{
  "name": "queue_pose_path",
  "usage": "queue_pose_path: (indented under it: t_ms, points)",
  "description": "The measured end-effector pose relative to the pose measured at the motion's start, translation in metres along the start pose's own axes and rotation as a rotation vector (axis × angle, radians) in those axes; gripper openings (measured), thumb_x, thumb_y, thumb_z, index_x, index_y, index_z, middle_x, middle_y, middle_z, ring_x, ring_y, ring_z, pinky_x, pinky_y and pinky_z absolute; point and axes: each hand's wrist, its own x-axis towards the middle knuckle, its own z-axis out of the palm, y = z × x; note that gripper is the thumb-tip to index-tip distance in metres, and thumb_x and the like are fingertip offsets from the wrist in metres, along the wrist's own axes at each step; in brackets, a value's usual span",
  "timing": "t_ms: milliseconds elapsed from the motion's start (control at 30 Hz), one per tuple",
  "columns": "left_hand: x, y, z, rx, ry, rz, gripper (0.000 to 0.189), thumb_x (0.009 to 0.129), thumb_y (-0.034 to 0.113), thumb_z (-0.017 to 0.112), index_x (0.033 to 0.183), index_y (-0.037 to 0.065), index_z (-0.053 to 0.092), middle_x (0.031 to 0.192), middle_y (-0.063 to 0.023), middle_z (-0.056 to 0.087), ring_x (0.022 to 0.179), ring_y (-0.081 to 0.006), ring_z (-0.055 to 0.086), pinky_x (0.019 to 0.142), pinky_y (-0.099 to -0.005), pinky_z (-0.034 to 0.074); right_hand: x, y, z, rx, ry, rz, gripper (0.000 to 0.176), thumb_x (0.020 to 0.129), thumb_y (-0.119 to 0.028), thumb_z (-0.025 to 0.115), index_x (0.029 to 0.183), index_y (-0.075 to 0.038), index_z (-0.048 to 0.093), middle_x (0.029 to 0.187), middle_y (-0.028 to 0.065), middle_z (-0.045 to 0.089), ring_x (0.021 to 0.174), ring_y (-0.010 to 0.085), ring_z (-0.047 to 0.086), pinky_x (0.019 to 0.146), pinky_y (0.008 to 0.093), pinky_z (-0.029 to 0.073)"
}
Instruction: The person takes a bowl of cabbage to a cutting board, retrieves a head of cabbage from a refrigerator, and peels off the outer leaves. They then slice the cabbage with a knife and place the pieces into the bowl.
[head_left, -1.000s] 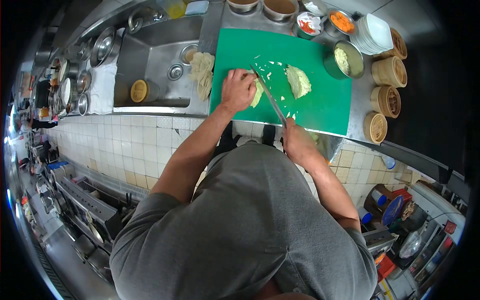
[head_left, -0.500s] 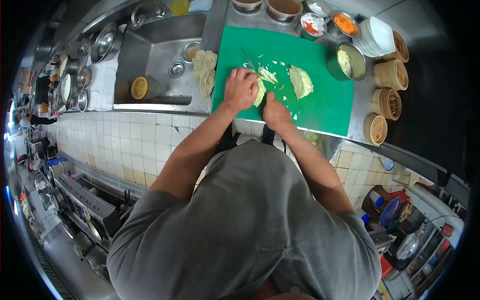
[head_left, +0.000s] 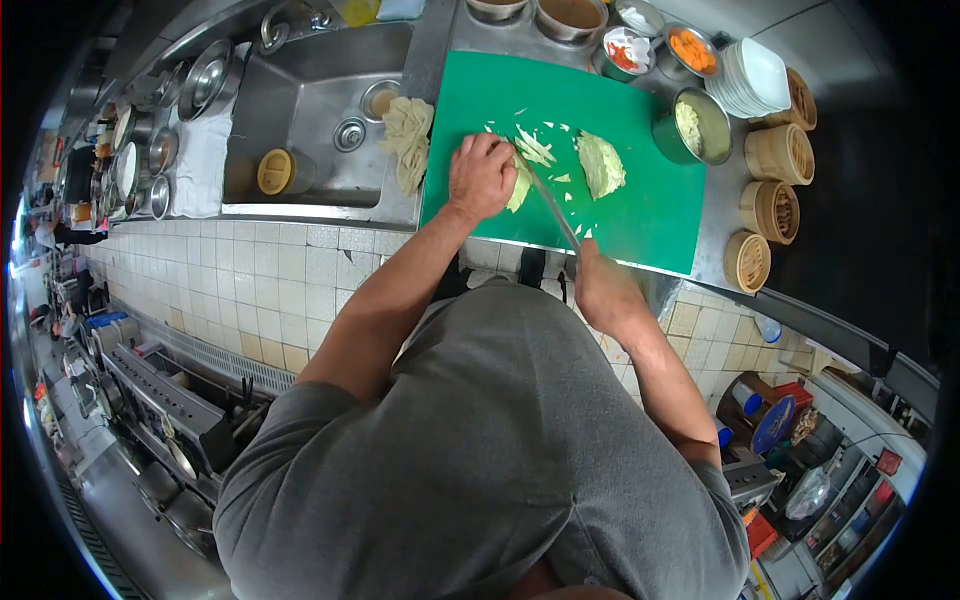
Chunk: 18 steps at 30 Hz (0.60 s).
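A green cutting board (head_left: 640, 215) lies under both hands. My left hand (head_left: 481, 178), fingers curled, presses a wedge of cabbage (head_left: 520, 187) near the board's left side. My right hand (head_left: 606, 290) is wrapped round the handle of a knife (head_left: 556, 211), beyond the board's front edge. The blade slants up and left along the right side of the held cabbage. Cut cabbage strips (head_left: 535, 148) and small scraps lie just beyond the blade. A second cabbage piece (head_left: 600, 166) rests farther right, touched by neither hand.
A metal pot with cabbage (head_left: 714, 133) stands at the board's right edge. Bowls of orange pieces (head_left: 692, 50) and red pieces (head_left: 622, 54) are behind it. Bamboo steamers (head_left: 770, 212) line the right side. A sink (head_left: 300, 110) and beige cloth (head_left: 407, 140) are left.
My right hand has drawn back toward my body and to the right with the knife, showing more of the blade. My left hand stays nearly in place on the cabbage.
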Motion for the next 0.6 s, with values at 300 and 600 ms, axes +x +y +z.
queue_pose_path:
  t_ms: [300, 600]
  points:
    - [-0.001, 0.000, 0.001, 0.011, 0.001, -0.015, 0.016, 0.086, 0.014, 0.064, 0.100, 0.011, 0.068, 0.113, -0.0099, 0.062, 0.107, -0.0349, 0.059, 0.087, -0.0511, 0.051, -0.016, -0.001, -0.006, 0.045, 0.058, 0.034, 0.021, 0.095, -0.003, 0.049, 0.112, 0.008, 0.044, 0.085, 0.0371, 0.069, 0.083, 0.0576, 0.068, 0.077, 0.0663, 0.050]
    - [0.000, 0.000, 0.002, 0.013, 0.000, -0.025, 0.015, 0.085, 0.015, 0.064, 0.099, 0.011, 0.068, 0.113, -0.0100, 0.062, 0.106, -0.0347, 0.059, 0.087, -0.0509, 0.051, -0.002, 0.020, 0.018, 0.017, 0.029, -0.057, 0.017, 0.102, -0.009, 0.046, 0.112, 0.005, 0.045, 0.085, 0.0342, 0.066, 0.085, 0.0557, 0.065, 0.075, 0.0633, 0.048]
